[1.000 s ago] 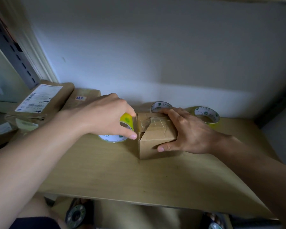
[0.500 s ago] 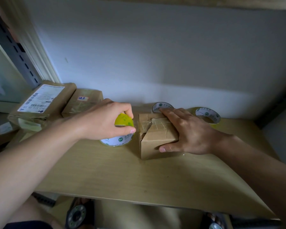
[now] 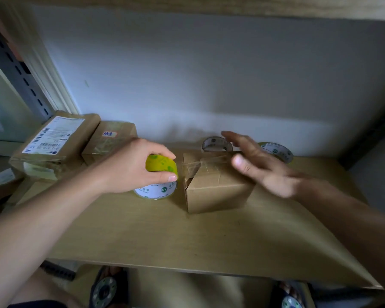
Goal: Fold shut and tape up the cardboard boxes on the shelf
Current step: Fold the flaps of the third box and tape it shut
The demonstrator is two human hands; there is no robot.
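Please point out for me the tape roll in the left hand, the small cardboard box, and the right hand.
tape roll (image 3: 159, 177), head view, on its yellow-green outer band below the fingers.
small cardboard box (image 3: 217, 195), head view, on its plain front face.
right hand (image 3: 268, 168), head view, on the blurred palm.

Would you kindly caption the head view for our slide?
Left hand grips tape roll beside taped box; right hand open above.

On the wooden shelf (image 3: 209, 241) stands a small cardboard box (image 3: 216, 185), its flaps closed and clear tape across the top. The left hand (image 3: 131, 167) grips a yellow tape roll (image 3: 159, 176) just beside the box's left side. The right hand (image 3: 260, 165), blurred, fingers straight, hovers over the box's right part.
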